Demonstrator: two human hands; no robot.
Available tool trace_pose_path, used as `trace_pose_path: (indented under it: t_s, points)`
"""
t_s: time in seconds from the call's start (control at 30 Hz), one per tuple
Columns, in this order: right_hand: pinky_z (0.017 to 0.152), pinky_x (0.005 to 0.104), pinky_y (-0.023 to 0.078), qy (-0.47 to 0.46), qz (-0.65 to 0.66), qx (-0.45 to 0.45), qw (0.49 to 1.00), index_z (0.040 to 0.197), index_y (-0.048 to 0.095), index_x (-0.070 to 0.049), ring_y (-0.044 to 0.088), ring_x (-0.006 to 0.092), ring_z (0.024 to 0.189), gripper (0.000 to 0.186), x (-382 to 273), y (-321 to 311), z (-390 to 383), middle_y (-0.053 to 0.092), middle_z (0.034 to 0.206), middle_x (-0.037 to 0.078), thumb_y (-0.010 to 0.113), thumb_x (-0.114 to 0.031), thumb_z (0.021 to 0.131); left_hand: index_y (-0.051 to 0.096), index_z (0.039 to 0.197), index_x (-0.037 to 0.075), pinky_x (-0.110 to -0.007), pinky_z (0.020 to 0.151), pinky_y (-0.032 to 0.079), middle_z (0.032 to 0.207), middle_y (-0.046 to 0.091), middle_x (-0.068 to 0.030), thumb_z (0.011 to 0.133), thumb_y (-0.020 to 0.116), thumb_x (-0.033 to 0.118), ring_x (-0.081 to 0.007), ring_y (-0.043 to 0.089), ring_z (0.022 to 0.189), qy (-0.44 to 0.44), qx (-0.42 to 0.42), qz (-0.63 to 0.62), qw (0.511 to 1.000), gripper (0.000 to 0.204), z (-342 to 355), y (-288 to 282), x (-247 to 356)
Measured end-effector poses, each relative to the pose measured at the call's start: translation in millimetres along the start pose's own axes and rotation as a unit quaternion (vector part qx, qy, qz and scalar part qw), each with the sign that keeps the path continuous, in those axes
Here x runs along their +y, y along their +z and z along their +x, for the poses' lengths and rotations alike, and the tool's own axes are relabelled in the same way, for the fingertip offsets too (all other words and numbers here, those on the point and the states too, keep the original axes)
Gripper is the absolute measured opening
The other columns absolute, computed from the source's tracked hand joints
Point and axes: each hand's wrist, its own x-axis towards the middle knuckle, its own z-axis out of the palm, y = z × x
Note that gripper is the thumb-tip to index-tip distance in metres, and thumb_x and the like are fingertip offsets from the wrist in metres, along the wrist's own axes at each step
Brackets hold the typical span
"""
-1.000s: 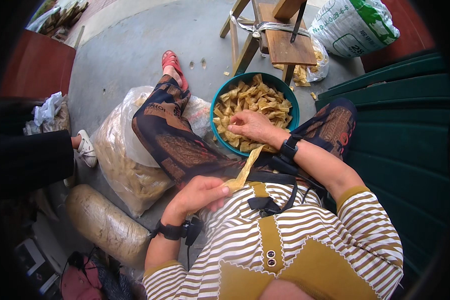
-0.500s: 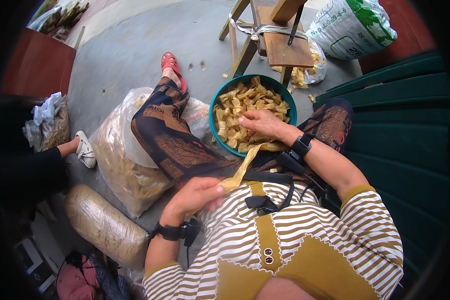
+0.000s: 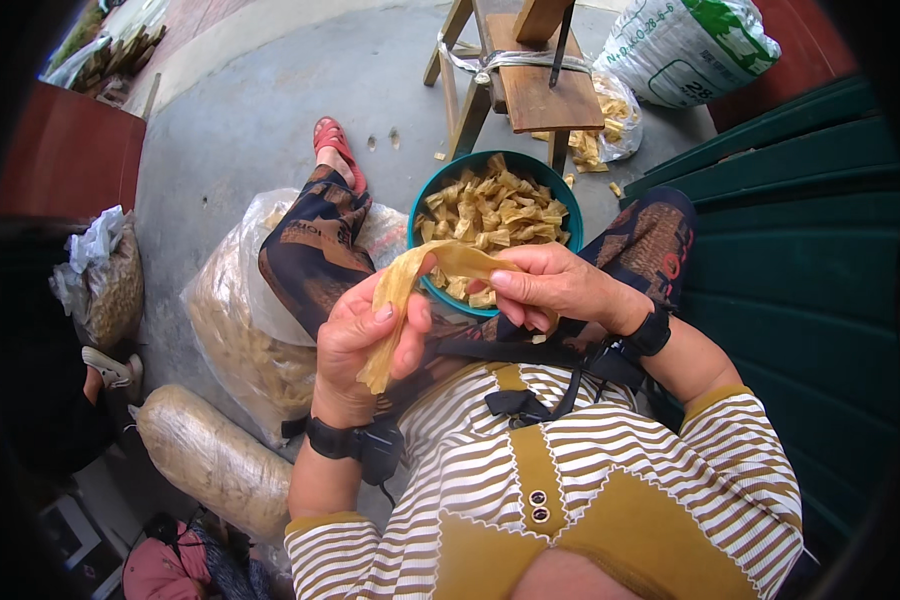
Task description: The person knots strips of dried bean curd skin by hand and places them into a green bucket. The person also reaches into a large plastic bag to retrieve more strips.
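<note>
A long, flat yellow strip (image 3: 460, 259), which looks like a dried leaf or skin, is stretched in an arch between my two hands, over my lap. My left hand (image 3: 355, 335) is closed on one part of it, and a loose end hangs down past the fingers. My right hand (image 3: 558, 288) pinches the other end between thumb and fingers. Just beyond the hands stands a round teal basin (image 3: 577, 218), filled with folded or knotted yellow pieces (image 3: 500, 208). My right hand partly covers its near rim.
Past the basin stands a wooden bench (image 3: 545, 95) with a blade-like bar. Behind it are a clear bag of yellow pieces (image 3: 618, 120) and a white-green sack (image 3: 685, 55). Filled plastic bags (image 3: 245, 340) lie to my left, near another person's shoe (image 3: 115, 370). Green panels (image 3: 800, 240) border my right.
My right hand has come back from the pieces in the basin toward my lap. My left hand has risen, and the strip is now held up between both hands. The other person's foot has shifted.
</note>
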Motion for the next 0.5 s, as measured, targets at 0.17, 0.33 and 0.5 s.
trace_pose_path:
  t_s: [0.17, 0.33, 0.5]
  points:
    - [0.049, 0.0241, 0.042, -0.125, -0.206, 0.138, 0.961, 0.100, 0.059, -0.003, 0.053, 0.0082, 0.054, 0.023, -3.8, 2.6, 6.9, 0.056, 0.066, 0.003, 0.047, -0.023, 0.097, 0.016, 0.147, 0.010, -0.024, 0.044, 0.044, 0.088, 0.060, -0.0181, 0.095, 0.047, 0.011, -0.0182, 0.055, 0.048, -0.044, -0.075, 0.092, 0.992, 0.060, 19.2, 27.8, -10.7]
    - [0.072, 0.0358, 0.048, -0.170, -0.287, 0.142, 0.932, 0.106, 0.055, 0.000, 0.064, 0.0284, 0.085, 0.026, -7.6, 11.0, 9.2, 0.064, 0.090, 0.017, 0.050, -0.021, 0.093, 0.038, 0.136, 0.006, -0.032, 0.058, 0.048, 0.082, 0.061, -0.0123, 0.093, 0.046, 0.008, -0.0220, 0.062, 0.067, 0.005, -0.001, 0.596, 0.803, 0.043, 35.9, 29.6, -19.3]
    - [0.078, 0.0377, 0.046, -0.187, -0.308, 0.186, 0.914, 0.113, 0.050, 0.001, 0.061, 0.0304, 0.091, 0.044, -2.1, 6.9, 6.9, 0.062, 0.096, 0.020, 0.053, -0.037, 0.090, 0.045, 0.123, 0.005, -0.050, 0.068, 0.046, 0.087, 0.060, -0.0281, 0.089, 0.049, 0.009, -0.0472, 0.056, 0.085, 0.046, 0.034, 0.740, 0.670, 0.034, 37.4, 35.0, -14.4]
